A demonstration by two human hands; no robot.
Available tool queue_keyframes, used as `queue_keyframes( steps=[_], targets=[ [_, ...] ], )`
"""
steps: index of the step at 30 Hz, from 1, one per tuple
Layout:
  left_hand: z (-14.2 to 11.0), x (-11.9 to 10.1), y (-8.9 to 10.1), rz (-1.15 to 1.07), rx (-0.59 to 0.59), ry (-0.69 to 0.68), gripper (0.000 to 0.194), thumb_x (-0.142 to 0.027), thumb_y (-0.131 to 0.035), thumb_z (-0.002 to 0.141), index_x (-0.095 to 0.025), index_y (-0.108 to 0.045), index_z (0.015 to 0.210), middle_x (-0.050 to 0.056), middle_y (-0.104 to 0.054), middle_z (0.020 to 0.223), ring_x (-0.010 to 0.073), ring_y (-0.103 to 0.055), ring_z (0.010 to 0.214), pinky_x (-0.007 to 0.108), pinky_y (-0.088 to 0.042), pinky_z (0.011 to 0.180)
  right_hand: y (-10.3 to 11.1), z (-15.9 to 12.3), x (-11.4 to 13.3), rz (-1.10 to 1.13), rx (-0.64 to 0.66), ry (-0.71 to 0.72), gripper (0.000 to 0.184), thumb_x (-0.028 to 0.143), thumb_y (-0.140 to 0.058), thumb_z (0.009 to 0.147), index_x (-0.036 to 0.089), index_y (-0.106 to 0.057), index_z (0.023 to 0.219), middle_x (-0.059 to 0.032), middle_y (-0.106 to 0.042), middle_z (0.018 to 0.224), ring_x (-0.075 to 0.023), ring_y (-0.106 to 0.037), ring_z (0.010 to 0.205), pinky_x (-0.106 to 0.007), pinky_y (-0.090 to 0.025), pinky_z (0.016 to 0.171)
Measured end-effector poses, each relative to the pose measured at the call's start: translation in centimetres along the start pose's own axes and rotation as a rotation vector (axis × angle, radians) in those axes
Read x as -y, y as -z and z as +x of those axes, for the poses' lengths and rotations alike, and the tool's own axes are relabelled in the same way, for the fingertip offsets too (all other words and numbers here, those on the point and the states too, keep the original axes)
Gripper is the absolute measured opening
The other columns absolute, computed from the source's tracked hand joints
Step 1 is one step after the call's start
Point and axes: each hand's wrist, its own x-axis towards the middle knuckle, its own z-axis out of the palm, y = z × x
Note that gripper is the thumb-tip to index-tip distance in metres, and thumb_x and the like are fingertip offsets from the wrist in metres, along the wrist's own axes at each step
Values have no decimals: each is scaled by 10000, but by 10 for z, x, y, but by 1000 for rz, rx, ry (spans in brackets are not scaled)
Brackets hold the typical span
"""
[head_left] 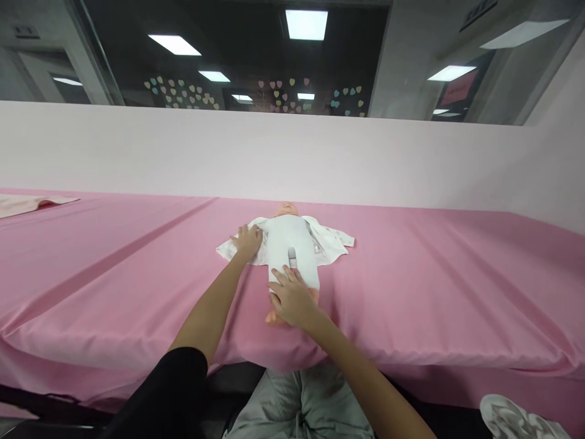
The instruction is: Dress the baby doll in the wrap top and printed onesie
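Observation:
A baby doll (292,241) lies on its back on the pink table cover (434,274), head away from me, in a white bodysuit. A white printed garment (331,241) lies spread open under it. My left hand (247,239) rests with curled fingers on the garment's left flap beside the doll's shoulder. My right hand (292,297) lies flat, fingers stretched out, over the doll's lower body and legs near the table's front edge.
A pale pink cloth (31,203) lies at the far left of the table. A low pink wall (292,152) runs behind the table with glass above it. My grey trousers (301,408) show below the edge, and a white shoe (512,417) at bottom right.

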Motion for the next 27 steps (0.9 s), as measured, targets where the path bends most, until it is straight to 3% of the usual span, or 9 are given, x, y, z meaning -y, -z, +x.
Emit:
queue_keyframes(
  steps=[4, 7, 10, 12, 16, 19, 22, 25, 27],
  targets=[
    [9, 12, 0, -67, 12, 146, 352, -449, -385, 830, -195, -612, 919, 139, -608, 1044, 314, -542, 1013, 573, -266, 960, 1, -1, 1, 4, 2, -14, 312, 302, -373, 905, 193, -618, 1065, -36, -456, 1345, -279, -287, 1294, -462, -201, 1078],
    [16, 17, 0, -95, 28, 224, 349, -407, -472, 769, -162, -577, 993, 137, -635, 991, 309, -554, 1012, 549, -217, 1006, 3, -2, 2, 20, 17, -32, 314, 295, -375, 903, 193, -618, 1072, -38, -451, 1354, -276, -286, 1301, -458, -201, 1084],
    [13, 24, -1, -114, 16, 341, 700, -461, -560, 696, -46, -395, 1235, 207, -613, 1053, 356, -518, 1086, 582, -147, 1025, 5, -2, 3, 34, 13, -38, 313, 286, -375, 899, 195, -622, 1068, -39, -452, 1356, -281, -292, 1300, -466, -210, 1082],
    [5, 28, -3, -117, -29, 371, 819, -486, -601, 655, -29, -332, 1278, 245, -551, 1170, 384, -422, 1195, 603, -133, 1021, 4, -2, 2, 39, 3, -35, 313, 286, -379, 896, 197, -622, 1073, -42, -454, 1354, -287, -300, 1295, -470, -217, 1079],
    [-11, 32, -4, -78, -120, 403, 826, -459, -658, 608, -41, -379, 1263, 268, -399, 1333, 428, -244, 1295, 575, -193, 1015, 3, -4, 0, 56, -4, -42, 314, 279, -381, 894, 201, -613, 1091, -38, -460, 1348, -283, -313, 1287, -460, -231, 1073],
    [-17, 32, -1, -155, -119, 389, 813, -397, -645, 636, -32, -344, 1298, 241, -472, 1271, 387, -380, 1223, 464, -305, 988, 4, -5, -1, 58, 4, -44, 316, 269, -374, 896, 197, -606, 1099, -39, -461, 1343, -269, -310, 1284, -432, -267, 1056],
    [-21, 35, 5, -259, -111, 376, 762, -333, -600, 674, -53, -311, 1321, 194, -555, 1175, 315, -491, 1134, 372, -387, 911, 7, 1, 1, -10, 52, -24, 284, 276, -380, 893, 185, -621, 1012, -76, -533, 1224, -264, -403, 1180, -445, -321, 994],
    [-25, 38, 7, -302, -108, 381, 696, -305, -572, 693, -75, -339, 1308, 167, -576, 1153, 287, -531, 1088, 348, -398, 894, 12, 20, 7, -178, 155, -7, 220, 279, -440, 857, 159, -623, 876, -107, -592, 964, -261, -506, 948, -490, -359, 904],
    [-27, 40, 7, -315, -119, 368, 675, -296, -557, 703, -86, -346, 1308, 155, -565, 1190, 277, -528, 1101, 341, -393, 910, 13, 41, 9, -278, 157, -17, 196, 254, -467, 831, 138, -623, 859, -117, -586, 908, -261, -514, 889, -497, -368, 869]
  ],
)
